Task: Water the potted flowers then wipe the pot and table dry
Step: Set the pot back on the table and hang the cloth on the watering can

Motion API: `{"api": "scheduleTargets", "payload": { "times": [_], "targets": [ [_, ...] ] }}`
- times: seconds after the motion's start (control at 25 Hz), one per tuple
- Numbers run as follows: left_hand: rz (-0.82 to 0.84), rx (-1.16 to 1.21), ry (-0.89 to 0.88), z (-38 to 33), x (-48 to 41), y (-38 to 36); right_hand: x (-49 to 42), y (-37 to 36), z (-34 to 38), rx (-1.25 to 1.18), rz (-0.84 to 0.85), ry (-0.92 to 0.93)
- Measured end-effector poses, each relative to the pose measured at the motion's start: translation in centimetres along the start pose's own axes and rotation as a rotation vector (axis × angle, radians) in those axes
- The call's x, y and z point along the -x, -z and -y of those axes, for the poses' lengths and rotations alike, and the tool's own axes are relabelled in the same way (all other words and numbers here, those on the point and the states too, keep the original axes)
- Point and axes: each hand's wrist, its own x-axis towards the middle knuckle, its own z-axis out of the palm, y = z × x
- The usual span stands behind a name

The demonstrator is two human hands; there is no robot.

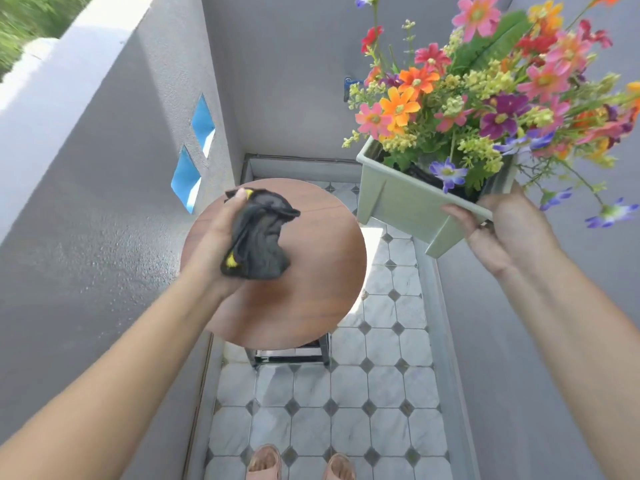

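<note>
Drying stage, by the look of it. Holding a bunched dark-grey cloth (259, 244) with yellow trim in the left grip (218, 237), fingers curled round it, over the 10 o'clock part of the round wooden desk (311, 278); cannot tell whether pressing on the top or hovering just above.

Carrying the pale green rectangular planter (398, 199) in the right grip (509, 230), thumb on the near rim and fingers across the outer wall, up in the air off the desk's 2 o'clock edge, tilted so one base corner dips toward 6 o'clock. Probably held aside like this to bare the whole desktop for the cloth, and perhaps to expose the planter's underside for wiping.

Packed with mixed flowers (485, 98) in pink, orange, red, purple and yellow, leaning toward 1 o'clock with the tilt. No puddle or drops plainly visible on the wood.

Standing on grey-and-white floor tiles (346, 410) between grey walls (104, 174), sandalled feet (265, 462) at 6 o'clock.

Worth minding the tilt: a one-handed hold near a corner, a top-heavy load, some risk of soil or water tipping back onto the desk. Next, likely a sweep of the cloth across the top, then the planter set down near the middle.
</note>
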Motion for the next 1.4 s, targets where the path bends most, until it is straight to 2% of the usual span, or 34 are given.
{"api": "scheduleTargets", "payload": {
  "times": [0.08,0.2,0.36,0.56,0.72,1.04,1.2,1.32,1.4],
  "targets": [
    [-0.031,-0.129,-0.102,-2.2,-1.3,-0.5,1.0,-1.3,-0.4,0.018,0.061,-0.019],
    [-0.012,-0.259,-0.166,-3.4,-0.7,-0.8,2.8,-3.8,-2.0,0.040,0.152,-0.071],
    [0.047,-0.217,-0.165,-3.5,2.0,1.4,4.9,-6.6,-4.7,0.044,0.266,-0.161],
    [-0.040,-0.198,-0.189,-2.4,5.0,4.8,6.2,-7.8,-8.2,0.121,0.336,-0.255],
    [-0.027,-0.130,-0.167,-0.7,5.5,5.6,5.5,-6.4,-9.7,0.134,0.352,-0.285],
    [-0.004,-0.089,-0.314,1.4,5.0,5.6,5.1,-5.3,-10.0,0.144,0.435,-0.246],
    [0.050,-0.110,-0.406,2.2,3.7,5.7,4.7,-5.3,-10.1,0.188,0.494,-0.161],
    [0.089,-0.119,-0.498,2.9,2.5,6.0,4.1,-5.3,-9.7,0.230,0.472,-0.110],
    [0.107,-0.096,-0.557,3.3,1.9,6.1,3.8,-4.6,-9.7,0.238,0.546,-0.060]
  ]
}}
